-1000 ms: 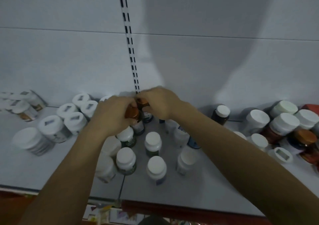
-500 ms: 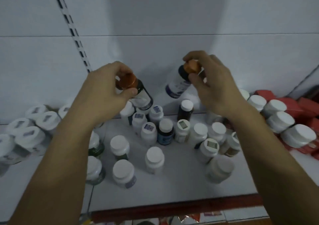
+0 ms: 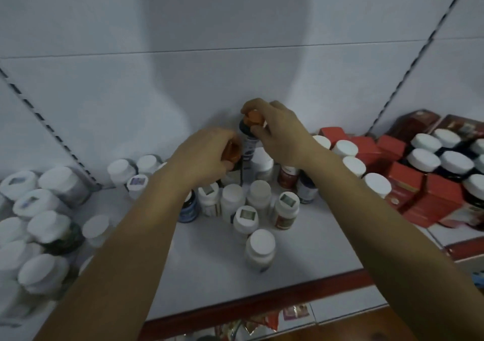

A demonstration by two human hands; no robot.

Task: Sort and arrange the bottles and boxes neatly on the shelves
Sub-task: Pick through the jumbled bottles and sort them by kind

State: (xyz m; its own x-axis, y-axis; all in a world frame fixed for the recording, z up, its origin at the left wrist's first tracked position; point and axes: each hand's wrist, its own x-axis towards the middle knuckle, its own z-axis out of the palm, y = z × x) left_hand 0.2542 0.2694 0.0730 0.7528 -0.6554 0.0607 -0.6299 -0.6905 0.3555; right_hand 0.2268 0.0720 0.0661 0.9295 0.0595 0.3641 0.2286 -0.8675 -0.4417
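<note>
left hand (image 3: 205,155) gripping one orange-capped bottle (image 3: 232,152) and right hand (image 3: 284,138) pinching its twin (image 3: 248,141), raised and apart a half-second earlier, now meet low at the rear of the shelf (image 3: 209,275), probably for paired placement.

The light is dim and bluish-grey and falls from behind me: my head and shoulders throw a broad, soft shadow up the back panel (image 3: 227,39) toward 12 o'clock. Everything looks soft and grainy. The slotted upright (image 3: 408,73) at 2 o'clock slants and bows, and the white-capped bottles (image 3: 39,270) at 8 o'clock smear.
</note>
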